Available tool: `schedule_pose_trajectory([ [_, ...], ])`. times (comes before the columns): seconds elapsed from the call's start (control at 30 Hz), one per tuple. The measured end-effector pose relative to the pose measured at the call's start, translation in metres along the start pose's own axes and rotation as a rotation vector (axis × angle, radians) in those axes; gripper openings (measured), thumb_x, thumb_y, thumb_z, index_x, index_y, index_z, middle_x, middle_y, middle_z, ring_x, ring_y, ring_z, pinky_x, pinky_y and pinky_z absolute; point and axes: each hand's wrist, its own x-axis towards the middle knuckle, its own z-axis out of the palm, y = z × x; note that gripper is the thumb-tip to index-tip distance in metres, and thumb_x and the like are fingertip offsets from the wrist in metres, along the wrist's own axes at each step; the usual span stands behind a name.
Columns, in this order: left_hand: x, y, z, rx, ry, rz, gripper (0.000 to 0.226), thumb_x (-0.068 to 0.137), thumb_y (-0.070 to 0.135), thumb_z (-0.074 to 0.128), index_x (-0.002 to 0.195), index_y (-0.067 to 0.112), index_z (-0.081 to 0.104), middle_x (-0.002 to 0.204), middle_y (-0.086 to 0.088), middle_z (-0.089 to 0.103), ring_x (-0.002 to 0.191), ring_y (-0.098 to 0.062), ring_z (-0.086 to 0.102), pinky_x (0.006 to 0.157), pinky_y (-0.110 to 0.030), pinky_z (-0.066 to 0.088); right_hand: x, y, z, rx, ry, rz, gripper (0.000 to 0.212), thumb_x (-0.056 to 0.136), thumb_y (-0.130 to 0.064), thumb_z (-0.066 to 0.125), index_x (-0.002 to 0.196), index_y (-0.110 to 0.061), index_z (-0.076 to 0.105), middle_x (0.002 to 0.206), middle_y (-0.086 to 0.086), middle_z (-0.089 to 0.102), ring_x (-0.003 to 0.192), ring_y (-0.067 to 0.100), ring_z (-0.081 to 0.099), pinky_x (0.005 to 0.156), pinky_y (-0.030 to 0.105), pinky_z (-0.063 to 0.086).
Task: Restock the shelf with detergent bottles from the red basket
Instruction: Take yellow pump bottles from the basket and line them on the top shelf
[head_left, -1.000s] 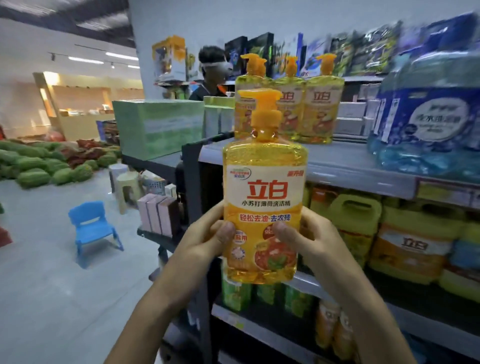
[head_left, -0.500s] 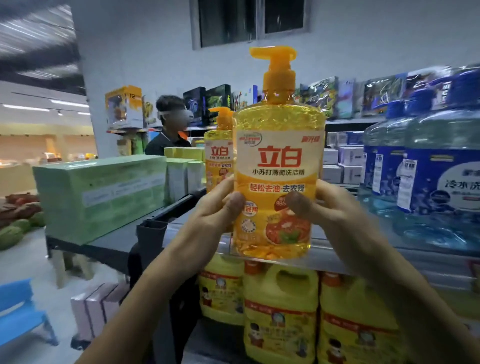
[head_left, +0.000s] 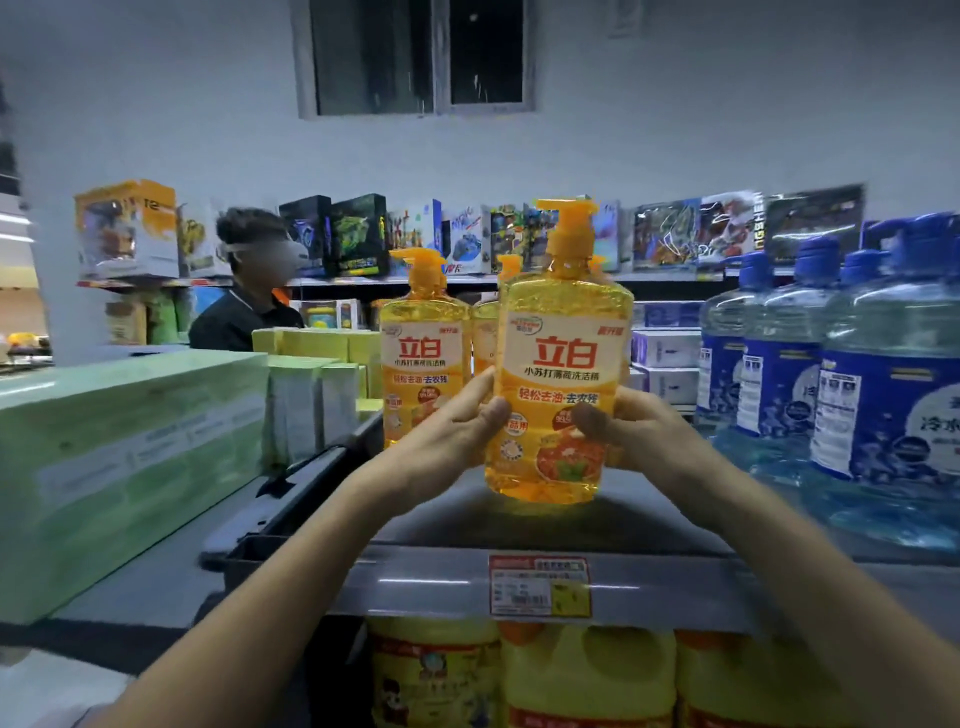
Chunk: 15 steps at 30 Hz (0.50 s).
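A yellow pump detergent bottle (head_left: 558, 364) stands upright over the grey top shelf (head_left: 519, 525), its base at or just above the shelf surface. My left hand (head_left: 457, 421) grips its left side and my right hand (head_left: 631, 431) grips its right side, thumbs on the label. Behind it stand more of the same detergent bottles (head_left: 423, 343), one to the left and others partly hidden. The red basket is out of view.
Large blue water jugs (head_left: 852, 374) crowd the shelf's right side. Pale green boxes (head_left: 130, 447) fill the unit to the left. Yellow detergent jugs (head_left: 587, 675) sit on the shelf below. A person (head_left: 249, 291) stands behind the shelves at the left.
The bottle has been lifted from below shelf height up to the top shelf and moved forward towards the row of bottles; both hands kept their hold.
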Motion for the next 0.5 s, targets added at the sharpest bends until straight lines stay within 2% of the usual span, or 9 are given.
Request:
schedule_pose_trajectory([
  [0.1, 0.002, -0.014, -0.006, 0.048, -0.012, -0.056, 0.042, 0.098, 0.041, 0.038, 0.139, 0.041, 0.037, 0.126, 0.022, 0.059, 0.121, -0.005, 0.058, 0.105, -0.037, 0.047, 0.007, 0.008, 0.001, -0.040, 0.003, 0.047, 0.035, 0.083, -0.035, 0.063, 0.116, -0.023, 0.064, 0.110, -0.006, 0.075, 0.100, 0.011, 0.073, 0.071, 0.024, 0.059],
  [0.2, 0.005, -0.023, -0.006, 0.101, 0.013, -0.072, 0.056, 0.092, 0.053, 0.041, 0.146, 0.038, 0.033, 0.134, 0.016, 0.057, 0.124, -0.010, 0.056, 0.107, -0.042, 0.046, 0.014, 0.015, 0.003, -0.078, 0.019, 0.081, 0.038, 0.082, -0.040, 0.062, 0.118, -0.026, 0.062, 0.114, -0.006, 0.074, 0.102, 0.011, 0.072, 0.086, 0.034, 0.058],
  [0.23, 0.007, -0.025, -0.006, 0.118, 0.026, -0.094, 0.060, 0.092, 0.053, 0.042, 0.149, 0.036, 0.030, 0.138, 0.011, 0.055, 0.127, -0.014, 0.055, 0.106, -0.042, 0.047, 0.017, 0.017, 0.004, -0.099, 0.017, 0.097, 0.039, 0.082, -0.042, 0.062, 0.119, -0.028, 0.061, 0.114, -0.007, 0.074, 0.104, 0.011, 0.071, 0.090, 0.036, 0.057],
  [0.3, 0.013, -0.027, -0.009, 0.127, 0.070, -0.149, 0.051, 0.101, 0.039, 0.042, 0.150, 0.031, 0.029, 0.141, 0.003, 0.053, 0.129, -0.020, 0.054, 0.101, -0.040, 0.050, 0.023, 0.018, 0.005, -0.157, 0.005, 0.129, 0.039, 0.084, -0.046, 0.061, 0.120, -0.031, 0.060, 0.114, -0.009, 0.073, 0.104, 0.011, 0.070, 0.090, 0.037, 0.056],
  [0.37, 0.021, -0.026, -0.012, 0.215, 0.089, -0.175, 0.035, 0.105, 0.027, 0.039, 0.140, 0.026, 0.042, 0.133, 0.003, 0.058, 0.123, -0.020, 0.057, 0.095, -0.039, 0.054, 0.029, 0.016, 0.006, -0.241, -0.008, 0.148, 0.034, 0.089, -0.048, 0.058, 0.120, -0.033, 0.058, 0.112, -0.012, 0.072, 0.101, 0.007, 0.068, 0.086, 0.031, 0.054],
  [0.43, 0.030, -0.024, -0.012, 0.386, 0.109, -0.184, 0.025, 0.106, 0.030, 0.038, 0.123, 0.021, 0.054, 0.123, 0.002, 0.063, 0.114, -0.019, 0.062, 0.094, -0.041, 0.056, 0.037, 0.010, 0.009, -0.313, -0.027, 0.159, 0.026, 0.097, -0.044, 0.054, 0.120, -0.034, 0.055, 0.112, -0.014, 0.067, 0.098, 0.005, 0.065, 0.087, 0.027, 0.051],
  [0.5, 0.039, -0.024, -0.015, 0.509, 0.146, -0.232, 0.024, 0.105, 0.031, 0.041, 0.114, 0.017, 0.059, 0.116, 0.001, 0.066, 0.108, -0.018, 0.065, 0.095, -0.041, 0.055, 0.048, 0.006, 0.009, -0.369, -0.059, 0.188, 0.026, 0.099, -0.044, 0.052, 0.123, -0.033, 0.051, 0.114, -0.010, 0.066, 0.097, 0.007, 0.064, 0.083, 0.024, 0.051],
])
